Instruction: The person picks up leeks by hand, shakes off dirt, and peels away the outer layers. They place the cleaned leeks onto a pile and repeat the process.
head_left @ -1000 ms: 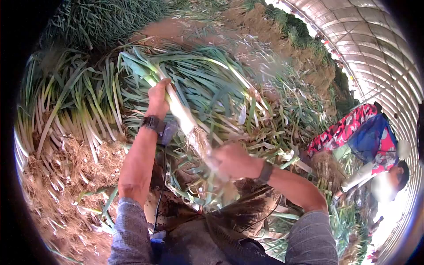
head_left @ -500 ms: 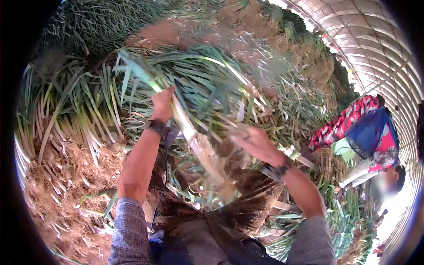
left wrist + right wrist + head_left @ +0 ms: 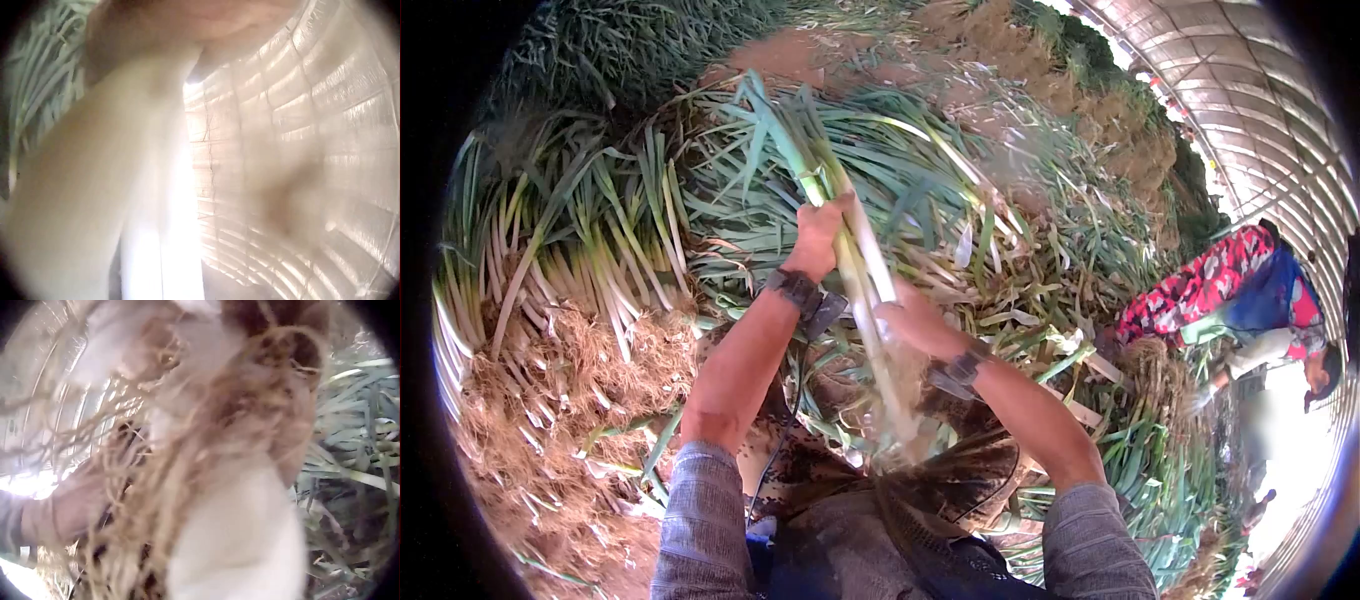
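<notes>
In the head view my left hand (image 3: 820,238) grips long green onions (image 3: 878,375) just under their green leaves, roots hanging toward my lap. My right hand (image 3: 920,325), blurred, holds the lower end of a white stalk (image 3: 868,245) on the right of the bunch. Pale stalks (image 3: 94,181) fill the left wrist view beneath the left palm. Close up in the right wrist view are stringy roots (image 3: 169,494) and a thick white stalk (image 3: 240,537), partly covering the right hand's fingers.
Rows of green onions (image 3: 590,230) with brown roots lie at left. A leafy heap (image 3: 920,190) lies ahead, with loose leaves and soil around. Another person (image 3: 1230,290) in red patterned clothes bends at the right, beneath the ribbed greenhouse roof (image 3: 1230,90).
The left hand and its green onions have shifted right and their leaves stand steeper. The right hand swung away from the roots, then came back onto a stalk higher up.
</notes>
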Motion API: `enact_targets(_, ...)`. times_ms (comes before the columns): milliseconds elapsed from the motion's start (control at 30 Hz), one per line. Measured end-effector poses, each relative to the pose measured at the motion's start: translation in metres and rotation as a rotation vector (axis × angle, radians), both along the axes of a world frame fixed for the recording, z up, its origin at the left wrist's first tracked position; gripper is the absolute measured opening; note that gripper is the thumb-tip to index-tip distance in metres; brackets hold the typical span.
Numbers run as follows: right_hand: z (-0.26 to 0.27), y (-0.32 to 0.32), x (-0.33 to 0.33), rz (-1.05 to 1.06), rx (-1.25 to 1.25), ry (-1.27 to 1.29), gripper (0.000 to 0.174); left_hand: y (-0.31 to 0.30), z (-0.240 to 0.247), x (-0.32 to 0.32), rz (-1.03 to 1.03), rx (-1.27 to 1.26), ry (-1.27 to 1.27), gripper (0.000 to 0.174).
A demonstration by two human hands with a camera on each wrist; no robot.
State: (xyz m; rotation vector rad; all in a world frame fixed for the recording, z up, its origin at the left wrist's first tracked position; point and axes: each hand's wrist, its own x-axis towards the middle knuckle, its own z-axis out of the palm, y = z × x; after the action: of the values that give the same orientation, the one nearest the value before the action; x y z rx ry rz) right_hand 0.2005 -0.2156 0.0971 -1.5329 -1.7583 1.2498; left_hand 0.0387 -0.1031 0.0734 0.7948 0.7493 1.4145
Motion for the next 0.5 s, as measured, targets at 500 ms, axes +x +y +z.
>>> enact_targets(500,0.023,-0.033,0.013,-0.042,-0.099,0.042,0.055,0.012,-0.018,0.000,-0.113,-0.053,-0.090,0.032)
